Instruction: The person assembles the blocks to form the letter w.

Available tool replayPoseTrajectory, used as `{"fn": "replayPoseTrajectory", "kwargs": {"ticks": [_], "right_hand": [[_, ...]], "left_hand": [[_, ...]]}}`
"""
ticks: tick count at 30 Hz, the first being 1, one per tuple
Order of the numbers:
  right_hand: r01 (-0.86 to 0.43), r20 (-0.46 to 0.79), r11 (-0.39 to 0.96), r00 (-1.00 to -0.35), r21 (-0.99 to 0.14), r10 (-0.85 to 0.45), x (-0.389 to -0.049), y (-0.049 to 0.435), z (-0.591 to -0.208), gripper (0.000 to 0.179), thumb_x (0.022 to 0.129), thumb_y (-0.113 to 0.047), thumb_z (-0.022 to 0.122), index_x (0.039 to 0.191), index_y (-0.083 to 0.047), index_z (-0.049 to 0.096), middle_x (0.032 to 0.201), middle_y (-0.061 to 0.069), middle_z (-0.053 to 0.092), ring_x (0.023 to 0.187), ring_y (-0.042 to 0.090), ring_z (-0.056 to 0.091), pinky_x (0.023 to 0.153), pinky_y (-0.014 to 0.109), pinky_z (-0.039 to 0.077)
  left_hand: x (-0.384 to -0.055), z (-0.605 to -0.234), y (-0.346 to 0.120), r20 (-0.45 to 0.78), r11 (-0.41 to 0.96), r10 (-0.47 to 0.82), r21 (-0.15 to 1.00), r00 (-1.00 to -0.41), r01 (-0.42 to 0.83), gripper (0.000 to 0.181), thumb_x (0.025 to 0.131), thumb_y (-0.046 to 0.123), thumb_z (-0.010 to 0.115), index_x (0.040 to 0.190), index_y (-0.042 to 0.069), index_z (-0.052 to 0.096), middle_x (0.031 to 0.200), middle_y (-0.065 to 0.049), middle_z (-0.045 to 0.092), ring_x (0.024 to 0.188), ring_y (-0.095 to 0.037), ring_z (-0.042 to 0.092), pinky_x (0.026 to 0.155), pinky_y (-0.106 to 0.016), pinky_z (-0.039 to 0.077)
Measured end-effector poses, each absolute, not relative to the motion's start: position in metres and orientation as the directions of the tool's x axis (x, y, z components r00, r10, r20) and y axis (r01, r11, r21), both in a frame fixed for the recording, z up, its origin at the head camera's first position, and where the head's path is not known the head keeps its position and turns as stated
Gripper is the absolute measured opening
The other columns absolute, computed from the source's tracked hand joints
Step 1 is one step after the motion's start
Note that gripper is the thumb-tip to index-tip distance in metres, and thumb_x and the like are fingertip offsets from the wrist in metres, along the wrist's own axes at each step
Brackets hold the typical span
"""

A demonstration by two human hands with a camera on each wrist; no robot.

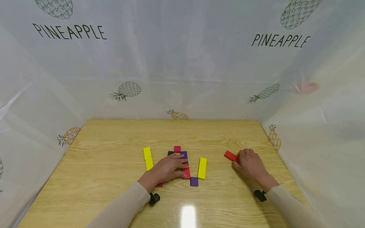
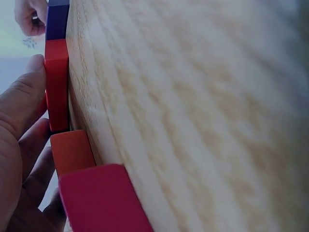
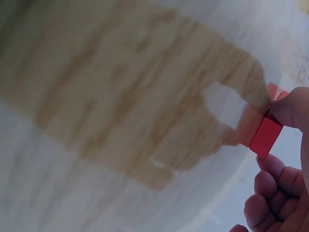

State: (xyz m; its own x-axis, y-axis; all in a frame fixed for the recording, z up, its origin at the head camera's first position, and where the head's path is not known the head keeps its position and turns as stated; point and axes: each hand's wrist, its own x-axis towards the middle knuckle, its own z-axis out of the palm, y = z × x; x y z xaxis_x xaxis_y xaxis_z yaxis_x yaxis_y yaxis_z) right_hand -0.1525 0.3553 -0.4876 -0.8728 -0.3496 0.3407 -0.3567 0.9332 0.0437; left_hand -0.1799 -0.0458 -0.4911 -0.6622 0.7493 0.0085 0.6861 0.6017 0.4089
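My left hand (image 1: 167, 167) reaches over a row of flat wooden blocks in the head view, its fingers spread across a purple block (image 1: 183, 154) and a red block (image 1: 186, 173). In the left wrist view the thumb touches the side of that red block (image 2: 57, 87); an orange block (image 2: 73, 149) and a magenta block (image 2: 100, 197) lie nearer the camera. Off to the right, my right hand (image 1: 251, 164) pinches another red block (image 1: 230, 155) by its end, between thumb and fingers. The right wrist view shows this red block (image 3: 267, 134) at the table surface.
Two yellow blocks (image 1: 147, 153) lie end to end left of the left hand. A yellow block (image 1: 202, 168) and a small purple block (image 1: 194, 181) meet at a corner to its right. Behind are a small pink block (image 1: 177, 148) and a partly covered black block (image 1: 171, 153). Pineapple-printed sheeting (image 1: 182, 63) surrounds the table.
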Motion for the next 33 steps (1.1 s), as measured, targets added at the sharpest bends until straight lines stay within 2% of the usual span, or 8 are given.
{"fn": "replayPoseTrajectory", "kwargs": {"ticks": [4, 9, 13, 17, 21, 24, 29, 33], "right_hand": [[-0.320, 0.299, 0.947, -0.902, 0.017, -0.310, -0.144, 0.345, -0.482, 0.026, 0.088, -0.027, 0.076, 0.080, -0.010, 0.059, 0.075, 0.002, 0.053, 0.068, 0.022, 0.049, 0.056, 0.038, 0.044], [-0.365, 0.276, 0.931, -0.893, 0.017, -0.355, -0.133, 0.329, -0.479, 0.027, 0.090, -0.030, 0.073, 0.080, -0.012, 0.057, 0.077, 0.000, 0.052, 0.070, 0.020, 0.048, 0.059, 0.035, 0.041], [-0.357, 0.312, 0.934, -0.886, 0.009, -0.342, -0.136, 0.327, -0.478, 0.033, 0.091, -0.033, 0.077, 0.094, -0.003, 0.064, 0.085, 0.007, 0.056, 0.076, 0.026, 0.050, 0.062, 0.039, 0.044], [-0.342, 0.318, 0.940, -0.889, 0.014, -0.328, -0.144, 0.335, -0.480, 0.058, 0.086, -0.041, 0.083, 0.116, 0.006, 0.065, 0.101, 0.017, 0.062, 0.088, 0.034, 0.056, 0.069, 0.048, 0.051], [-0.371, 0.273, 0.928, -0.892, 0.015, -0.361, -0.151, 0.342, -0.484, 0.065, 0.086, -0.044, 0.081, 0.123, 0.008, 0.064, 0.110, 0.021, 0.062, 0.093, 0.036, 0.056, 0.072, 0.050, 0.053], [-0.376, 0.241, 0.927, -0.900, -0.004, -0.364, -0.155, 0.344, -0.487, 0.063, 0.088, -0.044, 0.078, 0.123, 0.006, 0.064, 0.112, 0.020, 0.063, 0.096, 0.036, 0.056, 0.075, 0.051, 0.053], [-0.374, 0.192, 0.926, -0.913, -0.042, -0.360, -0.160, 0.348, -0.489, 0.048, 0.093, -0.039, 0.074, 0.119, 0.000, 0.066, 0.112, 0.017, 0.062, 0.097, 0.034, 0.056, 0.079, 0.052, 0.053], [-0.395, 0.202, 0.917, -0.904, -0.053, -0.377, -0.164, 0.347, -0.488, 0.045, 0.093, -0.035, 0.075, 0.117, 0.001, 0.066, 0.111, 0.017, 0.063, 0.098, 0.034, 0.057, 0.082, 0.052, 0.054]], "left_hand": [[-0.180, -0.490, -0.046, 0.011, 0.591, 0.754, 0.424, -0.657, 0.686, 0.050, 0.100, 0.045, 0.070, 0.143, 0.019, 0.069, 0.155, 0.001, 0.059, 0.154, -0.024, 0.042, 0.131, -0.048, 0.026], [-0.181, -0.493, -0.047, 0.028, 0.588, 0.754, 0.417, -0.656, 0.693, 0.049, 0.100, 0.045, 0.070, 0.142, 0.020, 0.070, 0.155, 0.001, 0.059, 0.154, -0.025, 0.043, 0.131, -0.049, 0.027], [-0.182, -0.494, -0.048, 0.028, 0.594, 0.750, 0.412, -0.661, 0.691, 0.049, 0.100, 0.045, 0.070, 0.142, 0.020, 0.070, 0.155, 0.001, 0.058, 0.155, -0.024, 0.042, 0.131, -0.049, 0.026], [-0.183, -0.496, -0.047, 0.021, 0.592, 0.752, 0.417, -0.658, 0.690, 0.048, 0.100, 0.044, 0.070, 0.142, 0.020, 0.070, 0.156, 0.001, 0.058, 0.155, -0.024, 0.041, 0.131, -0.049, 0.026], [-0.182, -0.496, -0.047, 0.025, 0.591, 0.752, 0.418, -0.659, 0.690, 0.048, 0.100, 0.044, 0.070, 0.142, 0.020, 0.070, 0.155, 0.002, 0.059, 0.155, -0.024, 0.042, 0.131, -0.049, 0.025], [-0.182, -0.495, -0.047, 0.025, 0.590, 0.752, 0.421, -0.659, 0.689, 0.048, 0.100, 0.044, 0.070, 0.142, 0.020, 0.070, 0.155, 0.001, 0.059, 0.155, -0.024, 0.042, 0.132, -0.048, 0.025], [-0.181, -0.495, -0.048, 0.025, 0.587, 0.753, 0.425, -0.658, 0.688, 0.049, 0.100, 0.044, 0.070, 0.142, 0.020, 0.070, 0.155, 0.001, 0.059, 0.155, -0.024, 0.042, 0.132, -0.048, 0.025], [-0.182, -0.495, -0.048, 0.023, 0.589, 0.753, 0.422, -0.658, 0.689, 0.048, 0.100, 0.044, 0.070, 0.142, 0.020, 0.069, 0.155, 0.001, 0.059, 0.155, -0.023, 0.042, 0.132, -0.047, 0.025]]}}
